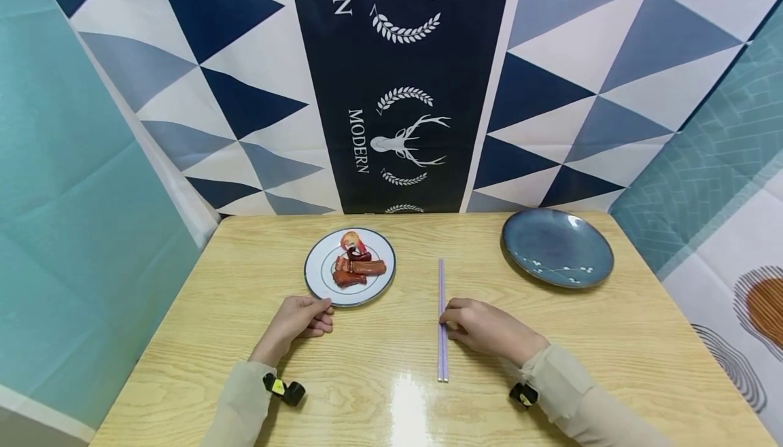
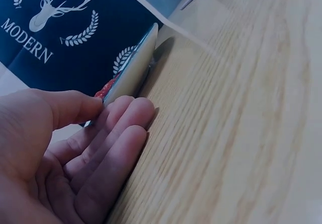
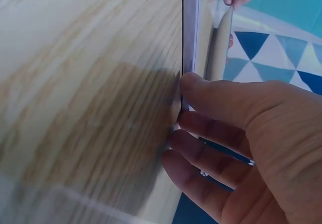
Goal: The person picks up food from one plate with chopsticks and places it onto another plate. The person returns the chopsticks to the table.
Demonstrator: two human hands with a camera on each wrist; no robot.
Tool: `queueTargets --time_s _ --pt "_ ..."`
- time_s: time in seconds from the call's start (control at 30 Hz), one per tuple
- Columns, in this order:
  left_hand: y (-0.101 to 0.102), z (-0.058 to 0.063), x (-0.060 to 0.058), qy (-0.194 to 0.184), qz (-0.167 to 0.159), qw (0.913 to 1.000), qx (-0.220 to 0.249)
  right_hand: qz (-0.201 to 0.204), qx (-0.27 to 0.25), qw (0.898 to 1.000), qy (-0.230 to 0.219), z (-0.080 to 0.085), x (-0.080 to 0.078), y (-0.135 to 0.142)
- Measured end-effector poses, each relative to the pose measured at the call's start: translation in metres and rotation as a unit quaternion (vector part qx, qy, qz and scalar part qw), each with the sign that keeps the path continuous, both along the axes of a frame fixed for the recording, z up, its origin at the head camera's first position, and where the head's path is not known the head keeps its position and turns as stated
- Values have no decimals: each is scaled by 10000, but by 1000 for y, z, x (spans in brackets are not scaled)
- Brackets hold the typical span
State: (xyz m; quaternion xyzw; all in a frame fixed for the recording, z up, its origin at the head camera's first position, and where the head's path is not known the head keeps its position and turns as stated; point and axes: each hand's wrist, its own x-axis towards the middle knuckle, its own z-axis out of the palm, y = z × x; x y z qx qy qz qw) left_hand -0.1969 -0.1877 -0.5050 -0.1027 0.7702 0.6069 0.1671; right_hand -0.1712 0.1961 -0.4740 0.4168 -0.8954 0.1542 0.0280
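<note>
My left hand (image 1: 298, 319) pinches the near rim of a white plate (image 1: 321, 263) with a dark edge, thumb on top and fingers below. In the left wrist view the pale underside of the plate (image 2: 137, 65) shows beyond the fingertips. On it lie several reddish-brown pieces of food (image 1: 361, 267), including a sausage-like one. My right hand (image 1: 488, 329) holds a pair of lilac chopsticks (image 1: 442, 359) near their middle. They lie side by side, pointing away from me. In the right wrist view the thumb presses the chopsticks (image 3: 190, 27); its other fingers are partly curled.
A dark blue plate (image 1: 557, 246) with small white blossoms sits at the back right of the wooden table (image 1: 361, 386). A patterned cloth wall (image 1: 404, 94) stands along the back edge, with further hangings at the left and right.
</note>
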Motion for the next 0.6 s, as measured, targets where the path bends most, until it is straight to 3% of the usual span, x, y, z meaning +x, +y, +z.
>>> queueTargets --time_s 0.2,0.3,0.37,0.47,0.6 --pt "7 4 10 331 10 9990 -310 -64 -215 9997 -90 -3 1 0" --pt "12 8 15 621 -174 9949 -778 -143 -314 9992 -177 -4 2 0" --pt "16 11 19 922 -352 9871 -1259 -207 -345 9990 -196 -3 3 0" --pt "22 16 25 1410 -584 9686 -1964 -314 -368 9986 -234 -2 5 0" --pt "28 22 31 1781 -715 9518 -2394 -468 -412 9976 -304 -2 5 -1"
